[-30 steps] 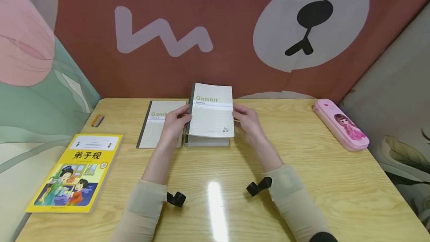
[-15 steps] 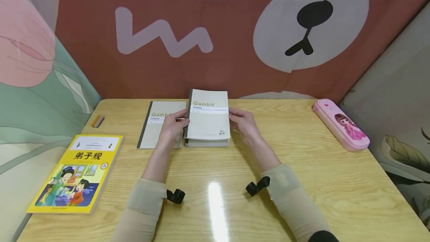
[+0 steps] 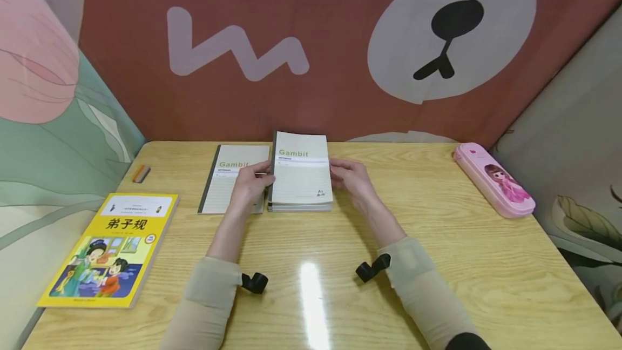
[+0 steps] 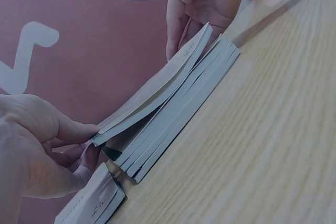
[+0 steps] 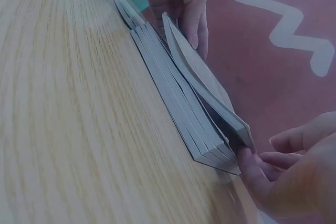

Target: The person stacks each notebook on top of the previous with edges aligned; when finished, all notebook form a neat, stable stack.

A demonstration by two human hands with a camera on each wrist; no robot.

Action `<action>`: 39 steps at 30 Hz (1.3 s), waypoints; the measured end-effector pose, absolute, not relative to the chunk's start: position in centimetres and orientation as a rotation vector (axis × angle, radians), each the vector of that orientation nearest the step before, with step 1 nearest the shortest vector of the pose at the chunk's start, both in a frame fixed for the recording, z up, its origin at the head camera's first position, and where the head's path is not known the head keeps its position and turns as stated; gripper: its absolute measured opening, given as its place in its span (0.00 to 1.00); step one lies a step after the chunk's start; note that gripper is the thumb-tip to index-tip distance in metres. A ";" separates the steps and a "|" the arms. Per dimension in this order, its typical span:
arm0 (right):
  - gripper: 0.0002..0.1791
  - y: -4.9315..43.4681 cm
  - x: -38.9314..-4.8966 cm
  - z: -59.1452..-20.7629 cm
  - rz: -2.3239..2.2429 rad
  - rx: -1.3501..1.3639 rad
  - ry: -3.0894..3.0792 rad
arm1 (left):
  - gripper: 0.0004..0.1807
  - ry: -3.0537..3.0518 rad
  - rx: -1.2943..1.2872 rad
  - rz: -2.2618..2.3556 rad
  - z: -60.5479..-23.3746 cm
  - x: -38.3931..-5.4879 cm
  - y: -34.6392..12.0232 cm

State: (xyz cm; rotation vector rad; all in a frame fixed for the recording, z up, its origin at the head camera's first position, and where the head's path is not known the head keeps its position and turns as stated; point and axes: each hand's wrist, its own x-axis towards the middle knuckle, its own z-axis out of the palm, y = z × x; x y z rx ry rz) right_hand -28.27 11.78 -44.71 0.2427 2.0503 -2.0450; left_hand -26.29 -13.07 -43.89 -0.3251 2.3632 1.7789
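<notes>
Bowed notebook (image 4: 156,90) in left grip (image 4: 39,148)

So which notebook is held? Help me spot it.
Toward the far edge of the wooden table is a notebook stack. The Gambit notebook above it has raised side edges, held by left hand and right hand; the lookalike notebook further left isn't held.

My head camera is looking forward and down from higher and farther back, over the table (image 3: 301,239). My left wrist camera (image 3: 255,283) is facing rightward, close in and tilted; my right wrist camera (image 3: 373,269) is facing leftward, also close. Both are sharing the notebook stack (image 4: 178,111).
</notes>
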 end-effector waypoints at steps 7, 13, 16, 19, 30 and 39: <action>0.22 11.7 -28.3 -44.7 -2.004 0.243 2.095 | 0.29 2.371 -0.351 1.733 -44.0 -26.2 -13.0; 0.23 11.7 -28.3 -44.6 -2.000 0.231 2.113 | 0.28 2.384 -0.355 1.708 -44.0 -26.3 -12.9; 0.23 11.6 -28.3 -44.5 -1.999 0.228 2.121 | 0.28 2.385 -0.347 1.707 -44.0 -26.3 -13.0; 0.24 11.6 -28.2 -44.4 -1.989 0.226 2.130 | 0.28 2.397 -0.338 1.697 -44.1 -26.3 -13.0; 0.25 11.5 -28.1 -44.3 -1.990 0.216 2.145 | 0.31 2.612 -0.270 1.480 -43.9 -26.0 -12.6; 0.26 11.4 -28.0 -44.3 -1.952 0.203 2.178 | 0.25 2.721 -0.248 1.349 -43.4 -25.8 -12.5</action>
